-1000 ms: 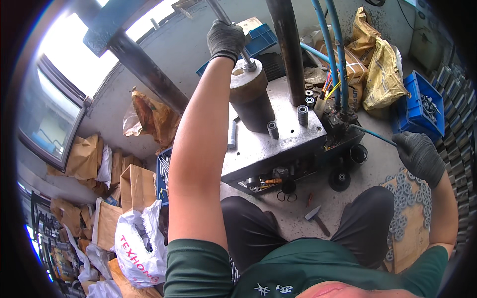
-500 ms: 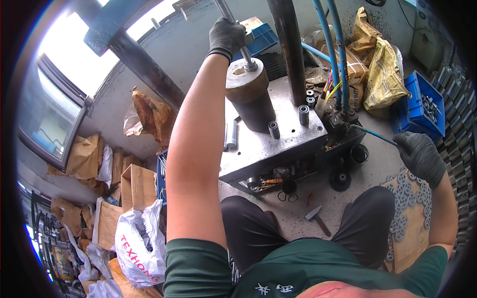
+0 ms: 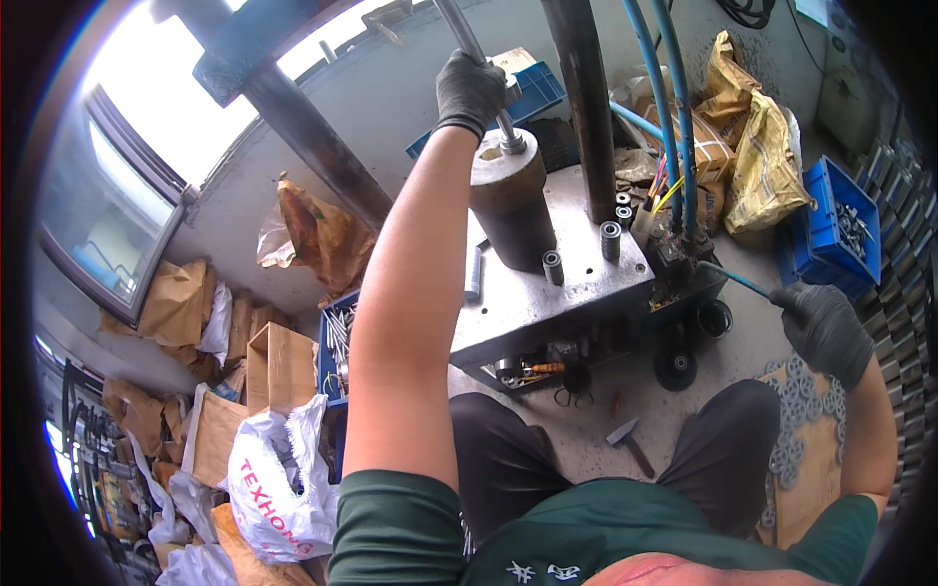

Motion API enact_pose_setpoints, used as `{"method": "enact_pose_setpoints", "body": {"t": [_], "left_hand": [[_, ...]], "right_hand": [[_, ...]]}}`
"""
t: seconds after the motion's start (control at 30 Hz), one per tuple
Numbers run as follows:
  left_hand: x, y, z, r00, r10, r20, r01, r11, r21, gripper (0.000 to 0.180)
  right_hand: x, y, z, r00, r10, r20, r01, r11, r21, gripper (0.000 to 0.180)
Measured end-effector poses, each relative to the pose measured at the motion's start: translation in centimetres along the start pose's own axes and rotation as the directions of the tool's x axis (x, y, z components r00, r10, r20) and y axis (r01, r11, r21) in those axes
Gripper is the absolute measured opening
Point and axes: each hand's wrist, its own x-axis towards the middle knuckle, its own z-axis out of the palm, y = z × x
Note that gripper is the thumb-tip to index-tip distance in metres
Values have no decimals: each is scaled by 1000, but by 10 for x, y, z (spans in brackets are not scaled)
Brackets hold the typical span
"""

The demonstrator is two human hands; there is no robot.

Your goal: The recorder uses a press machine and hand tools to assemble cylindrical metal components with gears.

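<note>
My left hand (image 3: 471,90), in a dark grey glove, is closed around an upright, slightly tilted metal rod (image 3: 453,21). Below that hand the rod's lower end meets the top of a thick, dark steel cylinder (image 3: 515,217), which has an opening in its pale top face. The cylinder stands on a steel machine table (image 3: 557,308). On my right, my right hand (image 3: 827,332), gloved too, grips the end of a thin blue lever (image 3: 735,278) that comes from a valve block (image 3: 681,256). A short stack of rings (image 3: 553,268) and a taller ring stack (image 3: 611,240) stand beside the cylinder.
A dark column (image 3: 584,107) and blue hoses (image 3: 674,127) rise behind the table. A hammer (image 3: 630,448) lies on the floor between my legs. Grey ring parts (image 3: 796,420) cover a board at right, near a blue bin (image 3: 819,252). Sacks and boxes (image 3: 283,369) crowd the left.
The whole view has shifted a little, so most things sit further right and lower. Both hands keep their grips on the rod and lever.
</note>
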Motion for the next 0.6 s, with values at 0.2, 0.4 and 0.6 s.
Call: {"method": "enact_pose_setpoints", "body": {"t": [0.2,0.4,0.6], "left_hand": [[-8,7,-4,995,-9,-104,5,999,-39,31],[-10,9,-4,989,4,-148,-7,1000,-20,33],[-3,9,-10,997,-74,-22,72,995,-62,29]], "right_hand": [[-10,-4,1,999,47,-7,-46,998,52,25],[-35,-6,15,997,70,17,-72,987,146,28],[-72,0,41,978,30,207,-50,995,91,9]]}}
